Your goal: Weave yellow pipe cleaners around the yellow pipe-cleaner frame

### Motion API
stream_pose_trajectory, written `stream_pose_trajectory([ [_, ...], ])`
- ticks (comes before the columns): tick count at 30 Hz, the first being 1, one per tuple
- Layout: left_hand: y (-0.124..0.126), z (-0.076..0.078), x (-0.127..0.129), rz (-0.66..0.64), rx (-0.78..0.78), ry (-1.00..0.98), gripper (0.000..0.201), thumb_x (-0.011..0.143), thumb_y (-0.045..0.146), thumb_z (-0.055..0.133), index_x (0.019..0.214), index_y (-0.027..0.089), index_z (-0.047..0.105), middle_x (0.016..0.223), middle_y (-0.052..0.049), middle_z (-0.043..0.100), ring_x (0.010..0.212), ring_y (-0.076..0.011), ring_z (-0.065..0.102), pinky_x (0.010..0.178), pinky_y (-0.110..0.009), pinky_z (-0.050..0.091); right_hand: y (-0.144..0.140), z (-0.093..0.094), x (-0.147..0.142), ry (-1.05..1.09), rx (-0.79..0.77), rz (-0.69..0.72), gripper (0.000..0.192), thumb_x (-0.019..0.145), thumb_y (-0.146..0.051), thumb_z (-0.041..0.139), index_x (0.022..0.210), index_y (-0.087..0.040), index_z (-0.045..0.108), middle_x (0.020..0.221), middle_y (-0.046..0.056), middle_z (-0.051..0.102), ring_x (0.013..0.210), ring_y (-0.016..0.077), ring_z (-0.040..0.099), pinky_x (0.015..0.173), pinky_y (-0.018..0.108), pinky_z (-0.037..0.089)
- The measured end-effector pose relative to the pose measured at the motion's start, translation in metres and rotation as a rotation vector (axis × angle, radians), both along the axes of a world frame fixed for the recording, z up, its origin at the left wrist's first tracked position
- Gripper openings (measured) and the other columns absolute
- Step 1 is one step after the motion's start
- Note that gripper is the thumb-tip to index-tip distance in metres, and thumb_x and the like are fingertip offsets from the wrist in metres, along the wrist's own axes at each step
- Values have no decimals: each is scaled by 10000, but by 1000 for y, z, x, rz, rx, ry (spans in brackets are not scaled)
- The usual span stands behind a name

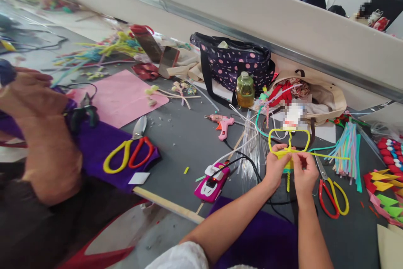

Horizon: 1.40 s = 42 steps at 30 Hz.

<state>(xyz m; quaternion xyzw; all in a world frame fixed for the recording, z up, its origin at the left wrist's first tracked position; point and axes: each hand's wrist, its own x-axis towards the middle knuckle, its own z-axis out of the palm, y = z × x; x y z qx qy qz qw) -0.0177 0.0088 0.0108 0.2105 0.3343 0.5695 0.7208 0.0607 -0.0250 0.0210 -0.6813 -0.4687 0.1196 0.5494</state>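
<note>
— Where's the yellow pipe cleaner (289,143)?

— Above the desk (189,134), between both hands. Its two loops rise just above the fingertips; one strand runs off to the right.

— And the grip?

— The left hand (276,167) is pinched shut on the twisted middle. The right hand (304,172) is pinched on it too, just beside.

— Around them?

— Red-and-yellow scissors (333,195) lie just right of the right hand, pastel pipe cleaners (348,151) beyond. A pink glue gun (223,124) sits to the left, a pink toy car (212,183) nearer.
</note>
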Motion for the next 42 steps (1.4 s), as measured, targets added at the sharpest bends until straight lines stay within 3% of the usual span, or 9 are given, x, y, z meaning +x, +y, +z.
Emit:
stream_pose_trajectory([
  [5,-1,-9,0,7,37,99,587,580,272,841,1101,173,589,799,-57,724,673,-182,660,684,-285,498,10,11,-15,-328,-71,33,229,879,-432,554,871,-213,620,823,49,618,772,187,556,702,287,408],
  [9,-1,-13,-2,27,118,202,621,624,266,811,1199,171,598,795,-41,712,680,-165,631,686,-264,478,19,17,-22,-471,-142,-5,247,880,-461,532,863,-219,579,813,46,591,791,203,534,663,288,370],
  [12,0,-12,-4,62,172,292,657,663,279,782,1273,163,568,810,-28,701,673,-149,601,674,-254,460,24,25,-26,-601,-278,-36,252,877,-473,531,847,-223,540,829,39,579,792,202,527,608,278,324],
  [15,-1,-9,-6,99,204,374,625,706,287,750,1289,156,568,776,-9,687,663,-140,578,688,-257,448,27,33,-29,-685,-406,-43,211,880,-426,540,839,-221,510,840,32,578,775,191,532,590,272,299],
  [20,-1,-7,-7,85,192,373,612,730,290,724,1304,148,565,662,6,653,638,-151,569,695,-268,448,29,41,-30,-753,-474,-47,136,866,-325,578,832,-215,506,819,32,587,743,183,548,581,272,284],
  [27,0,-15,-1,58,101,237,574,667,290,759,1212,166,632,735,-24,691,659,-157,588,667,-259,451,24,33,-25,-904,-383,-54,157,888,-288,538,753,-211,553,769,43,563,690,175,545,534,281,253],
  [33,4,-13,0,19,28,162,547,599,279,798,1103,108,668,724,-35,688,603,-127,560,596,-234,428,25,19,-6,-993,-199,79,252,954,-272,416,755,-206,555,751,56,561,745,197,529,590,283,324],
  [37,8,-10,-3,-11,-7,79,516,550,277,831,1011,93,691,707,-46,684,606,-136,582,593,-241,439,25,13,8,-982,-129,156,278,986,-297,364,791,-207,541,788,55,567,766,195,524,634,284,348],
  [42,9,-10,-5,-86,-62,-8,420,519,271,845,878,101,709,680,-46,678,569,-138,588,571,-249,439,22,6,21,-885,-82,152,270,991,-320,369,805,-214,534,806,42,577,776,191,526,651,280,350],
])
